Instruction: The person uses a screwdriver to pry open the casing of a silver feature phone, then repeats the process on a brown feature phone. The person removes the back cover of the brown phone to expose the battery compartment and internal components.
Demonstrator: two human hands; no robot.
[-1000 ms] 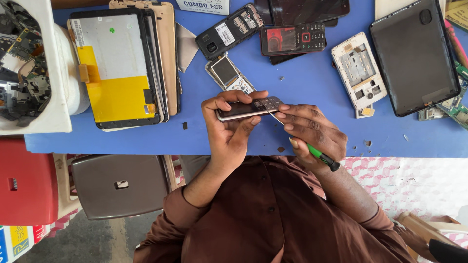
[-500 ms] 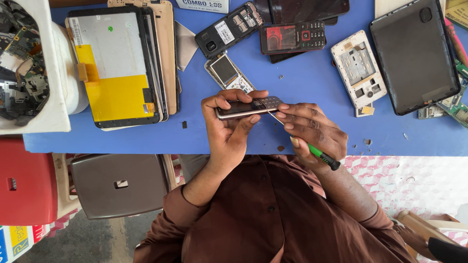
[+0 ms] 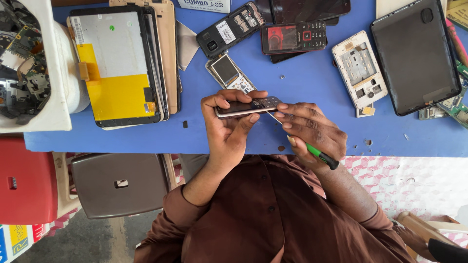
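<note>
left hand [image 3: 229,131] clamped round a slim dark keypad phone [image 3: 247,106], held edge-up at frame centre above the blue table [image 3: 302,83]. right hand [image 3: 312,131] pinched shut on a green-handled screwdriver [image 3: 319,156], tip at the phone's edge. white box with dark print [image 3: 204,5] at top centre, cut by frame edge. white-labelled black phone back [image 3: 230,29] upper centre, red-screened phone [image 3: 293,37] beside it. yellow-and-grey tablet panel [image 3: 114,68] upper left, glossy, flat. matte dark tablet shell [image 3: 414,56] upper right. grips and layout unchanged from half a second ago.
</note>
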